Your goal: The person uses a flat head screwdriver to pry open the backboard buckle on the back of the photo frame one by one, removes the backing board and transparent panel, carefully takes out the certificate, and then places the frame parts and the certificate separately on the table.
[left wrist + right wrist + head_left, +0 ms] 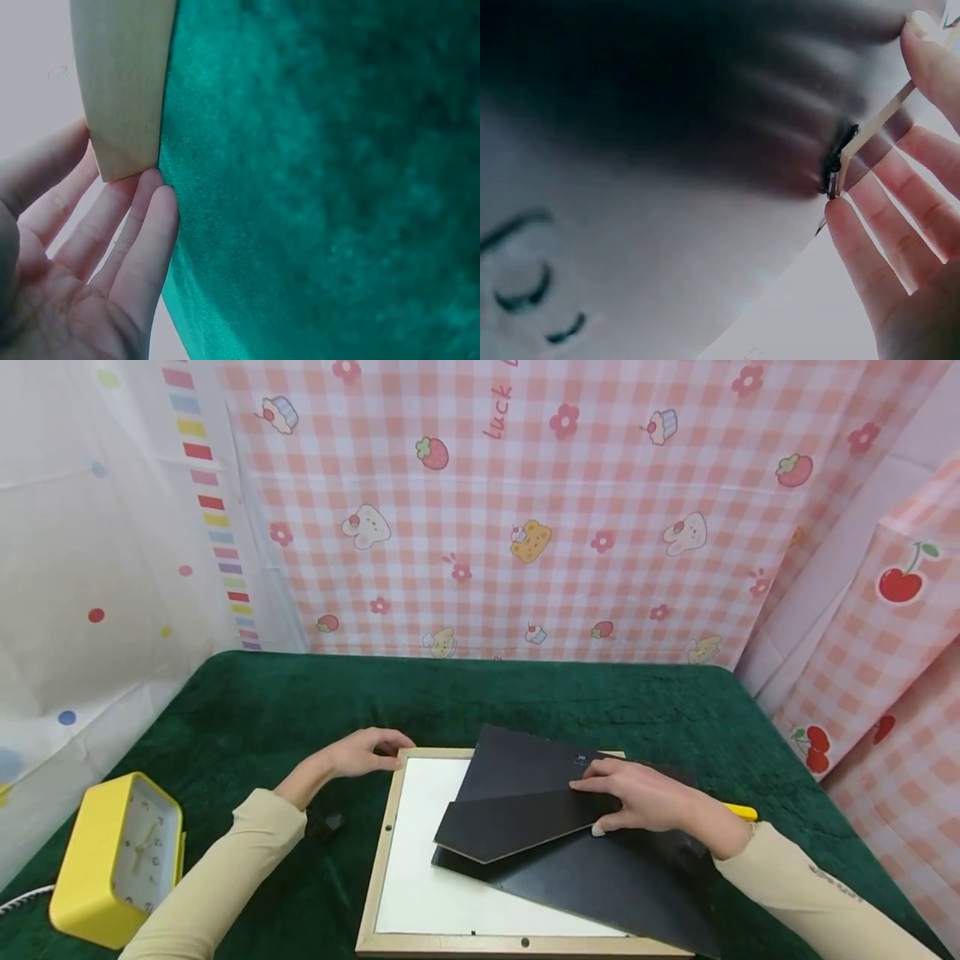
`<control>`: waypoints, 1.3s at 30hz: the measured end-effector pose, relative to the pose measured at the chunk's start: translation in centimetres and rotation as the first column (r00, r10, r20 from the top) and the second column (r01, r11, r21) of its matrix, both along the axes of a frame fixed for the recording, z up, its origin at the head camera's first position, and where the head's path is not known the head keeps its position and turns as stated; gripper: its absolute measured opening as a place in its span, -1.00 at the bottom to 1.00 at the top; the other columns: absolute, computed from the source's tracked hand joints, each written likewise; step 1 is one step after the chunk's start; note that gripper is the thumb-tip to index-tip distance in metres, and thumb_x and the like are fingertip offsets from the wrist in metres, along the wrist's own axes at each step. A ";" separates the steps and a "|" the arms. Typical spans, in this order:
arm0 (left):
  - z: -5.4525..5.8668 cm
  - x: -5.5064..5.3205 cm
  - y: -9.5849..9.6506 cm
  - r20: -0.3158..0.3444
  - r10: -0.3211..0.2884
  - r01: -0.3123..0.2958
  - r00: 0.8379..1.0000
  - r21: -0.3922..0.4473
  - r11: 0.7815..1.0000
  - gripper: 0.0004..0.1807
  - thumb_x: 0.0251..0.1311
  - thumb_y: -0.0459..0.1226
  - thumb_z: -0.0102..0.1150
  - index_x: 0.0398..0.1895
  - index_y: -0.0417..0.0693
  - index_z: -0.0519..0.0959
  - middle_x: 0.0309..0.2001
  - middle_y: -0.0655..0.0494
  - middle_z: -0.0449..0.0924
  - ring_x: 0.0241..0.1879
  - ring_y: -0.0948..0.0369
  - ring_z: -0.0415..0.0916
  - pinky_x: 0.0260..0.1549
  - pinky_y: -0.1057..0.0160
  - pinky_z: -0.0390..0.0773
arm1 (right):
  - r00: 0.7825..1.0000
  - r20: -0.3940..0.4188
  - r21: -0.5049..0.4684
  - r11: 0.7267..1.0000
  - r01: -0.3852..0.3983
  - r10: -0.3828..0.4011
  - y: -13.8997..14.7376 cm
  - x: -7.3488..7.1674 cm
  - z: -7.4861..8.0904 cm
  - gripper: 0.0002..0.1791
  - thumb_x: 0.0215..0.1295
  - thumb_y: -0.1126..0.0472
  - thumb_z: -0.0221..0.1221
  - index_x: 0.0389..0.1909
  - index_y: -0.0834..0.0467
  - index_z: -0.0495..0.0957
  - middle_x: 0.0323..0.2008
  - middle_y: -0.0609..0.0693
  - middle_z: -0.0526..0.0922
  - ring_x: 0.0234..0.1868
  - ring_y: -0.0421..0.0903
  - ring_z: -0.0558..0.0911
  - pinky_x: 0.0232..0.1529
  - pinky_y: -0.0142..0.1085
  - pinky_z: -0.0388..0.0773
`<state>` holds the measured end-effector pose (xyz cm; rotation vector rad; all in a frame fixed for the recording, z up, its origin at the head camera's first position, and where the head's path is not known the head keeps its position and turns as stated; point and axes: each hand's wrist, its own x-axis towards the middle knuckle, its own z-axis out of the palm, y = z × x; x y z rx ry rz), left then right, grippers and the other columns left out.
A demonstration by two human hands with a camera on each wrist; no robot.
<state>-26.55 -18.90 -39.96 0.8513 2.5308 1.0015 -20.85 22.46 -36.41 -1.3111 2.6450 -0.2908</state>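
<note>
- The wooden frame (pixel 450 944) lies on the green cloth (pixel 360 693), a white panel (pixel 420 835) inside it; the black board (pixel 592 877) slants across its right part.
- The left hand (pixel 367 752) grasps the frame's far left corner, thumb against fingers.
- The right hand (pixel 641 793), back upward, pinches the board's flap (pixel 510 822); both forearms reach inward.

On my head view a yellow clock (pixel 105 860) stands at the left of the table (pixel 255 710), its dial turned to the right, a braided cable (pixel 26 900) beside it. Dark green cloth (pixel 360 693) covers the table, and on the right I make out a yellow object (pixel 741 812), mostly hidden. Behind hangs a pink checked curtain (pixel 480 485) with strawberries and flowers; at left, a white spotted sheet (pixel 90 543)
</note>
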 end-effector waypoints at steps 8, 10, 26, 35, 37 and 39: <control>0.0 0.2 0.0 -0.008 -0.009 0.009 1.000 0.010 1.000 -0.69 0.20 -0.30 0.03 -0.01 -0.23 0.44 -0.16 0.03 0.48 -0.21 0.12 0.37 -0.18 0.08 0.38 | 0.999 0.030 -0.016 0.999 0.027 -0.027 0.3 -0.2 -0.4 -0.35 0.01 -0.10 0.21 0.10 0.17 0.41 -0.05 -0.04 0.41 0.03 -0.05 0.35 -0.03 -0.13 0.34; 0.0 0.3 0.0 -0.005 -0.010 0.010 1.000 0.017 1.000 -0.69 0.20 -0.30 0.03 -0.01 -0.23 0.44 -0.15 0.02 0.48 -0.21 0.11 0.37 -0.17 0.07 0.37 | 0.997 0.062 -0.034 0.999 0.043 -0.040 0.5 -0.2 -0.4 -0.34 0.01 -0.13 0.19 0.09 0.19 0.42 -0.03 -0.02 0.42 0.06 -0.02 0.33 0.00 -0.10 0.31; 3.0 2.4 1.1 0.000 -0.017 0.017 1.000 0.022 1.000 -0.71 0.18 -0.42 -0.01 -0.04 -0.40 0.41 -0.16 -0.18 0.45 -0.21 0.01 0.36 -0.16 -0.01 0.35 | 0.786 0.503 -0.183 0.844 0.504 -0.360 12.7 -2.0 0.4 -0.41 0.23 0.12 0.08 0.17 0.41 0.21 0.06 0.35 0.32 -0.04 0.13 0.42 -0.17 -0.14 0.44; 0.5 0.6 0.2 -0.004 -0.007 0.007 1.000 0.010 1.000 -0.69 0.20 -0.33 0.01 0.00 -0.28 0.43 -0.13 -0.05 0.46 -0.18 0.06 0.37 -0.15 0.01 0.36 | 0.613 0.743 -0.221 0.768 0.602 -0.267 13.9 -2.1 -1.4 -0.40 0.28 0.21 0.00 0.23 0.44 0.06 -0.14 0.22 0.46 -0.17 0.04 0.50 -0.21 -0.14 0.48; 0.4 0.5 0.2 -0.005 -0.015 0.015 1.000 0.011 1.000 -0.69 0.20 -0.32 0.01 -0.01 -0.27 0.43 -0.13 -0.04 0.47 -0.18 0.07 0.37 -0.16 0.01 0.36 | 0.616 0.750 -0.236 0.774 0.588 -0.240 14.0 -2.3 -1.6 -0.43 0.29 0.22 -0.01 0.20 0.47 0.07 -0.23 0.20 0.51 -0.23 0.04 0.51 -0.23 -0.15 0.48; 0.1 0.2 0.0 -0.010 -0.015 0.015 1.000 0.006 1.000 -0.69 0.21 -0.29 0.02 0.00 -0.22 0.44 -0.13 0.01 0.47 -0.17 0.09 0.37 -0.15 0.03 0.36 | 0.569 0.803 -0.246 0.771 0.588 -0.177 14.2 -2.4 -1.9 -0.47 0.31 0.25 -0.06 0.18 0.48 0.08 -0.27 0.18 0.53 -0.27 0.02 0.52 -0.22 -0.14 0.48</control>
